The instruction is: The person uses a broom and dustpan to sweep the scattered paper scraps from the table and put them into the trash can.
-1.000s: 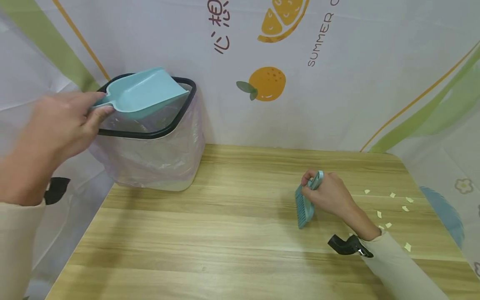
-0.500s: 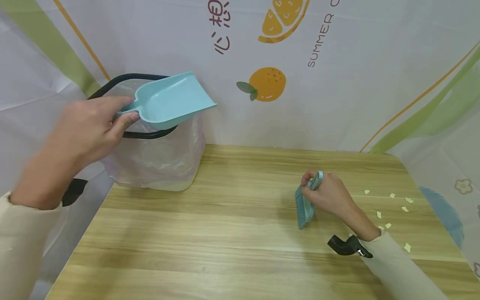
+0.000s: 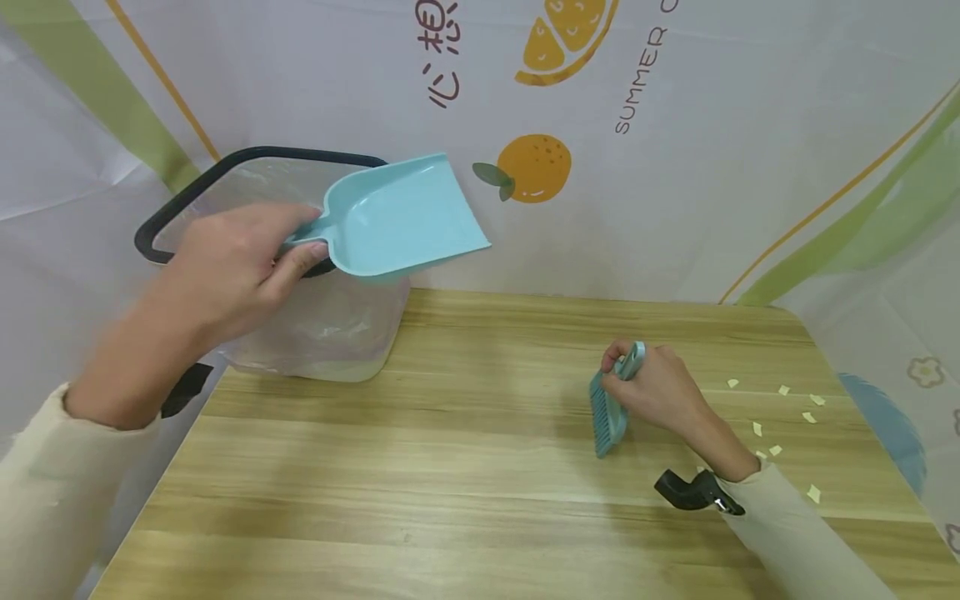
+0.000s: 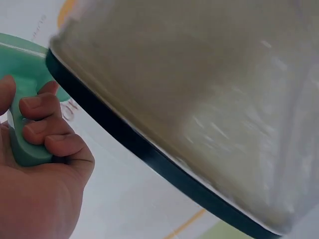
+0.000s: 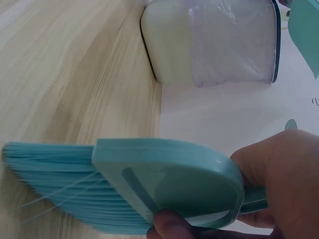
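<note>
A light blue dustpan [image 3: 405, 217] is held by its handle in my left hand [image 3: 232, 258], raised above the front right rim of the trash bin [image 3: 330, 325]. No scraps show in its pan. The left wrist view has the fingers curled round the dustpan's handle [image 4: 30, 144], with the bin alongside. My right hand [image 3: 660, 387] grips a small blue hand brush [image 3: 611, 412], its bristles [image 5: 65, 184] down at the wooden table. Several pale paper scraps [image 3: 809, 417] lie to the right of that hand.
The bin has a black rim [image 3: 180, 200] and a translucent bag liner, and stands at the table's back left corner. A printed white cloth [image 3: 675, 217] hangs behind the wooden table [image 3: 360, 500].
My left hand has carried the dustpan rightward and slightly down, from over the bin's opening to past its right edge. The right hand and brush have stayed in place.
</note>
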Demonstrator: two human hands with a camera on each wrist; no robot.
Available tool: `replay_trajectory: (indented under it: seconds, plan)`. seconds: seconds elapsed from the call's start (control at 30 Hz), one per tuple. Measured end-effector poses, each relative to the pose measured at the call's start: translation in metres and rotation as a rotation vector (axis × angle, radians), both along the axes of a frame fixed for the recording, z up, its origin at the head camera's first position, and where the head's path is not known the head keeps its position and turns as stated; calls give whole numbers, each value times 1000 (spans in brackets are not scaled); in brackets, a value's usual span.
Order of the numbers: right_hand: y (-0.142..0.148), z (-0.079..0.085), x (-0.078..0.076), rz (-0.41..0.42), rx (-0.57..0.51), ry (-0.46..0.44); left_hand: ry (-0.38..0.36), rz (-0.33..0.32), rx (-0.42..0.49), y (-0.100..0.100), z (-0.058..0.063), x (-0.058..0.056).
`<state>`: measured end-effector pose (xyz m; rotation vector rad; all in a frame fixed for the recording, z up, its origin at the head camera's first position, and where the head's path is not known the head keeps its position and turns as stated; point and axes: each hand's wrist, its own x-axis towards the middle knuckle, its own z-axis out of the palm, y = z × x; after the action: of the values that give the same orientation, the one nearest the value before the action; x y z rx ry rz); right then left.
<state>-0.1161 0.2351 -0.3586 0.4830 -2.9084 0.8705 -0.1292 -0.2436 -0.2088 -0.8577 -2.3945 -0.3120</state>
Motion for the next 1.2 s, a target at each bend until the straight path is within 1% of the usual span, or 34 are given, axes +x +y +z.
replay_trajectory:
  seconds: [0.2, 0.27, 0.43, 0.53, 0.67, 0.83, 1.07, 1.2]
  plan:
    - [1, -1, -1, 15, 1, 3, 18, -77, -3, 21, -4, 3]
    - [1, -1, -1, 18, -2, 2, 32, -116, -3, 28, -7, 4]
    - [1, -1, -1, 21, 1, 3, 77, -228, -29, 46, -19, 4]
    - [0, -1, -1, 22, 4, 3, 71, -268, -57, 57, -30, 5]
    - [0, -1, -1, 26, 4, 6, 29, -304, -76, 70, -47, 4]
    - [-1, -1, -1, 25, 9, 8, -38, -328, -107, 83, -72, 0]
    - [-1, -1, -1, 7, 7, 3, -124, -339, -121, 96, -106, -5]
    - [-1, 0, 0, 0, 7, 8, -204, -336, -126, 101, -122, -5]
